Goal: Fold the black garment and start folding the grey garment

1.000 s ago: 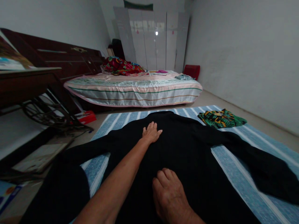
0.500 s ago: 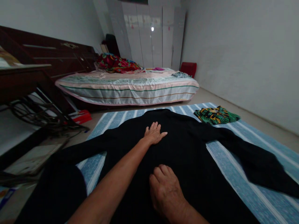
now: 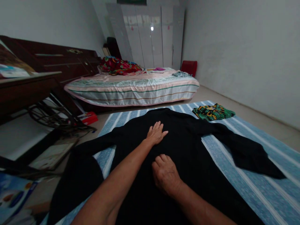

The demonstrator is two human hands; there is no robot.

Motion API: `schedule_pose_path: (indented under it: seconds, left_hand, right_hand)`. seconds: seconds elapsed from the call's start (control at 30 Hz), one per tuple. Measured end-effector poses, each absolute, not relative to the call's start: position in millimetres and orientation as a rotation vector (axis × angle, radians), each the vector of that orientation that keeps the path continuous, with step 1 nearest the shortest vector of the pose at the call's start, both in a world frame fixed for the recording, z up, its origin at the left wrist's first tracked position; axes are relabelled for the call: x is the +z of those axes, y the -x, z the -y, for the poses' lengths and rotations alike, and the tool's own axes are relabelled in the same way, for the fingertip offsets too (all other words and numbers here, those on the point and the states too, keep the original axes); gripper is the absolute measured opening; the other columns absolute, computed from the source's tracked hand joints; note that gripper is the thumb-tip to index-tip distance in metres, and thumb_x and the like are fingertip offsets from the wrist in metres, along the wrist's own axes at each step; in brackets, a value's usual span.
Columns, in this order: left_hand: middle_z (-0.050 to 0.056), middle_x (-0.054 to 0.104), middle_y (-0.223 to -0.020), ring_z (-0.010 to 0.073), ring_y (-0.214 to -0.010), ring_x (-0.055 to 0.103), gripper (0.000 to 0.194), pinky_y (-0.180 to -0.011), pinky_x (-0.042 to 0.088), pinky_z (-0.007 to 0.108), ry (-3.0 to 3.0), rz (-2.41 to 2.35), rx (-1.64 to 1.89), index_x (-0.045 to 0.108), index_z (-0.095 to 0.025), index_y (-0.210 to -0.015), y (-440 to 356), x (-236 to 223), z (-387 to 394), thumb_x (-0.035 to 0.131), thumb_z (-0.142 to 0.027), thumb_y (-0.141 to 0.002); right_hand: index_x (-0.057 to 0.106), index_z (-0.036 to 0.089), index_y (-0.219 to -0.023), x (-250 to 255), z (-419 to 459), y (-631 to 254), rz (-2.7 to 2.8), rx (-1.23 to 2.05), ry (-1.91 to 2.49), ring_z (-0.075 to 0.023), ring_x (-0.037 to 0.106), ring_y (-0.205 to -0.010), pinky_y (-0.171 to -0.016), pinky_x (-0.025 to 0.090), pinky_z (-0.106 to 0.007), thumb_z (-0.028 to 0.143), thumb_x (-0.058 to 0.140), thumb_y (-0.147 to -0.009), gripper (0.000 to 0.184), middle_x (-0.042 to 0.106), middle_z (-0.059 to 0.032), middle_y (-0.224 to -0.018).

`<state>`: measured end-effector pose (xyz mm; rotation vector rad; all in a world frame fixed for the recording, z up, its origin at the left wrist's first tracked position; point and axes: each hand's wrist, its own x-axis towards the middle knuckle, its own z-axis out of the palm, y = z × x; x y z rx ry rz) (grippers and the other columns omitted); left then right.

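A black long-sleeved garment (image 3: 192, 150) lies spread flat on a blue-and-white striped mat (image 3: 246, 184), its sleeves stretched out to both sides. My left hand (image 3: 156, 133) rests palm down on the upper middle of the garment, fingers stretched out and together. Closer to me, my right hand (image 3: 166, 173) presses flat on the garment's middle with its fingers slightly curled. Neither hand holds anything.
A folded green-and-yellow patterned cloth (image 3: 212, 112) lies on the mat's far right. Beyond the mat stands a low bed (image 3: 133, 89) with bright bedding (image 3: 118, 66). A dark wooden table with metal frame (image 3: 35, 93) is at left, a white wardrobe (image 3: 150, 34) and red bin (image 3: 188, 67) behind.
My right hand has slid forward on the garment toward my left hand. The view has shifted, showing the right sleeve's end. My left hand has stayed in place.
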<state>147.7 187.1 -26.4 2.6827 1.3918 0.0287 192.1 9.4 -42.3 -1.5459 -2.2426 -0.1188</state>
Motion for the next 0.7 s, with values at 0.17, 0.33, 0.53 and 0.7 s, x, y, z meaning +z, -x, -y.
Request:
schedule_pose_path:
  seconds: [0.17, 0.33, 0.53, 0.7]
  left_hand:
    - [0.013, 0.03, -0.148, 0.0235, -0.138, 0.023, 0.048, -0.109, 0.024, 0.04, -2.765, -1.361, 0.067, 0.048, -0.013, -0.126, -133, 6, -146, 0.034, -0.045, -0.093]
    - [0.014, 0.035, -0.146, 0.0225, -0.136, 0.028, 0.046, -0.108, 0.027, 0.039, -2.722, -1.4, 0.08, 0.049, -0.012, -0.127, -98, 14, -87, 0.033, -0.039, -0.094]
    - [0.016, 0.036, -0.144, 0.0234, -0.135, 0.03, 0.048, -0.108, 0.028, 0.039, -2.609, -1.561, 0.142, 0.048, -0.008, -0.127, -59, 8, -23, 0.028, -0.038, -0.094]
    - [0.016, 0.032, -0.147, 0.0243, -0.137, 0.025, 0.05, -0.109, 0.026, 0.041, -2.596, -1.454, 0.057, 0.046, -0.01, -0.13, -57, 15, 39, 0.033, -0.041, -0.093]
  right_hand:
    - [0.061, 0.016, -0.081, -39, -7, -192, 2.264, -0.113, 1.561, -0.0213, 0.046, -0.081, -0.071, 0.036, -0.034, 0.015, 0.052, -0.081, 0.009, 0.057, -0.0066, -0.083]
    - [0.062, 0.012, -0.099, -34, -6, -192, 2.308, -0.073, 1.581, -0.0235, 0.048, -0.09, -0.075, 0.038, -0.035, 0.017, 0.049, -0.083, 0.021, 0.06, -0.0119, -0.1]
    - [0.063, 0.015, -0.094, -10, 3, -209, 2.337, -0.009, 1.58, -0.0201, 0.052, -0.089, -0.08, 0.039, -0.031, 0.023, 0.041, -0.091, 0.023, 0.062, -0.0093, -0.095]
    - [0.061, 0.018, -0.095, 12, 41, -248, 2.273, 0.029, 1.661, -0.019, 0.053, -0.096, -0.086, 0.038, -0.03, 0.029, 0.04, -0.093, 0.024, 0.061, -0.0084, -0.101]
